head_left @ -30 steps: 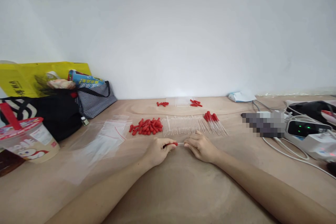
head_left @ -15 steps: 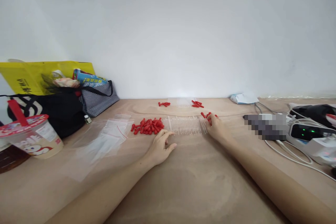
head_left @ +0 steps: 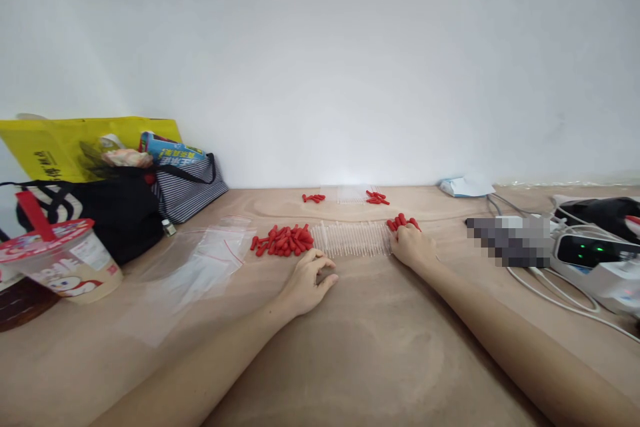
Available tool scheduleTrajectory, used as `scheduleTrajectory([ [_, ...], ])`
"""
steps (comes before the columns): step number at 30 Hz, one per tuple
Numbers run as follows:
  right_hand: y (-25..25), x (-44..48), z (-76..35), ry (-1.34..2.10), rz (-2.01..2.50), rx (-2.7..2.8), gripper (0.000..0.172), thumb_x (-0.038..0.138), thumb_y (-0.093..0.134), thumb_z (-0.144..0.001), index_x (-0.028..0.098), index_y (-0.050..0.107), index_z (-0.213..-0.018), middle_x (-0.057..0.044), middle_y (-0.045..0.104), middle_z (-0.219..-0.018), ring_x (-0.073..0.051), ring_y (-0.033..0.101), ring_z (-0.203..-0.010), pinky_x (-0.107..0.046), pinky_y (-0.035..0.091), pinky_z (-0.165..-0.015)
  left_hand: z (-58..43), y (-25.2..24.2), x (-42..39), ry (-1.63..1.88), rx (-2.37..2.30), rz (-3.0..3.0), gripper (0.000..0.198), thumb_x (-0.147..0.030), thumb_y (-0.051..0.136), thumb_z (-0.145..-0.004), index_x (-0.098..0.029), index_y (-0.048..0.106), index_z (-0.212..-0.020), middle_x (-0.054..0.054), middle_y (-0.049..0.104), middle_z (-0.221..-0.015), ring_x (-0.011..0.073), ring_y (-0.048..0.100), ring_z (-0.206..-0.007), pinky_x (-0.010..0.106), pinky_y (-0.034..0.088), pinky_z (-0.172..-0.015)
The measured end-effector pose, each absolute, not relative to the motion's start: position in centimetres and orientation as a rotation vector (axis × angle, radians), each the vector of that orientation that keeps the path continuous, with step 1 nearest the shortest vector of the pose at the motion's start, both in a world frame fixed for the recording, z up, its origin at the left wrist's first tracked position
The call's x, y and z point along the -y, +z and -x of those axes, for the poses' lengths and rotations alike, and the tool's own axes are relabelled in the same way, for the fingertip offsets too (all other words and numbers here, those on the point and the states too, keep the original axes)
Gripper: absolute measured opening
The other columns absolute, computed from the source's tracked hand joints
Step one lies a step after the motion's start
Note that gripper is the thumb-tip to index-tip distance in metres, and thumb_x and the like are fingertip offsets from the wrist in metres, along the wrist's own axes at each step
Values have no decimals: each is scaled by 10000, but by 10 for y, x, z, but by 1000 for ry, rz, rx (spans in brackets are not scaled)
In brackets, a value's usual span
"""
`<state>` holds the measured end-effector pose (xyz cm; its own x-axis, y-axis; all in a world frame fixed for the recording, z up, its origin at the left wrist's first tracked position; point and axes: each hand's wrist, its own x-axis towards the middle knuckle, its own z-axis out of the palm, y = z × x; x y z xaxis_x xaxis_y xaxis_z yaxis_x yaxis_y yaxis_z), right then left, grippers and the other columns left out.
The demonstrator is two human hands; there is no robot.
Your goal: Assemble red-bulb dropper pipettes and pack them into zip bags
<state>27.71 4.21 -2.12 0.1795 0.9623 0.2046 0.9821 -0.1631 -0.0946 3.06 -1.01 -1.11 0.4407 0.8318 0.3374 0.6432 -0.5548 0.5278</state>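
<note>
A row of thin, pale, see-through sticks (head_left: 350, 240) lies side by side on the wooden table. At its right end is my right hand (head_left: 414, 247), its fingers curled down and their tips hidden; whatever they grip does not show. Just beyond those knuckles lies a small group of red club-shaped pieces (head_left: 401, 221). My left hand (head_left: 307, 283) rests near the left end of the row, holding nothing, thumb and fingers apart. A bigger heap of the same red pieces (head_left: 285, 241) sits just past its fingertips.
Clear zip bags (head_left: 200, 267) lie at the left, near a lidded drink cup (head_left: 70, 260) and a striped bag (head_left: 190, 190). Toward the wall are two small red clusters beside a clear bag (head_left: 350, 193). Cables and a white power strip (head_left: 600, 280) stand at the right.
My right hand has shifted slightly right and toward me, uncovering more of the red pieces behind it. My left hand has stayed almost in place.
</note>
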Motion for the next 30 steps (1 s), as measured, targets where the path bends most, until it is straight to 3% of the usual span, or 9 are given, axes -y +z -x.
scheduleTrajectory([
  [8, -15, -41, -271, -131, 2273, 1940, 323, 173, 320, -813, 118, 627, -901, -165, 622, -905, -247, 582, -845, -354, 400, -682, -31, -11, 12, 824, -1258, -2403, 90, -175, 542, -729, -174, 601, -797, 40, 519, -875, 149, 518, -754, 281, 445, -685],
  [13, -13, -33, -268, -233, 2271, 1886, 361, 238, 281, -843, 70, 595, -902, -194, 598, -905, -260, 584, -786, -339, 398, -603, -26, -15, 5, 960, -1424, -2496, 65, -199, 540, -737, -178, 597, -763, 33, 531, -806, 186, 505, -816, 330, 400, -774],
  [20, -20, -3, -246, -449, 1808, 2092, 289, 294, 302, -848, 136, 542, -811, -109, 582, -851, -175, 559, -668, -241, 279, -456, -12, -3, -25, 959, -1871, -2591, 143, -319, 544, -743, -192, 592, -787, 51, 568, -826, 235, 475, -853, 360, 342, -758],
  [30, -30, 14, -235, -433, 1578, 2147, 278, 331, 316, -850, 164, 509, -739, -51, 572, -730, -139, 540, -627, -244, 203, -460, -24, 7, -40, 714, -2141, -2575, 178, -366, 512, -727, -198, 567, -743, 63, 646, -815, 264, 525, -829, 382, 274, -715],
])
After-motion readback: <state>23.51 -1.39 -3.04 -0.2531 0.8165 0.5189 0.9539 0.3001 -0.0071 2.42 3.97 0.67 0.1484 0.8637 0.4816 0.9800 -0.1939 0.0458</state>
